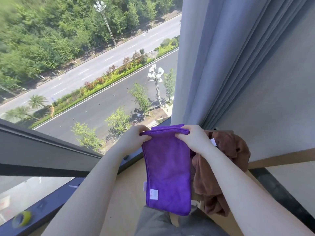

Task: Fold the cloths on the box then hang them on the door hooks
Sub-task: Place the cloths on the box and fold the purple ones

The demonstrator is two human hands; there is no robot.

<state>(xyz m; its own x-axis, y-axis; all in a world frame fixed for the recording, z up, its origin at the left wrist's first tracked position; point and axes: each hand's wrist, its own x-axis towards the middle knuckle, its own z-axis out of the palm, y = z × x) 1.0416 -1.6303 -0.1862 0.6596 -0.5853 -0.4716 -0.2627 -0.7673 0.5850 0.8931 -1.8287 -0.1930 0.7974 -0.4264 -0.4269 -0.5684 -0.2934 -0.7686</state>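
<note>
In the lower centre of the frame I see both hands pinching the top edge of a folded purple cloth [167, 174], which hangs down between the forearms as a long narrow rectangle. My left hand [134, 138] is closed on the upper left corner, thumb and fingers clamped over the doubled hem, and my right hand [194, 139] is closed on the upper right corner the same way. A small white label [153, 194] shows near the cloth's lower left corner. Just right of it, partly behind the right forearm, a brown cloth [221, 167] lies crumpled on the tan cardboard box [126, 198] that fills the bottom of the frame. The upper left is taken by a window looking down on a road [95, 106] and trees, with a grey curtain [221, 57] hanging at the upper right. A yellow-green roll of tape [23, 218] rests on the dark window ledge at lower left.
</note>
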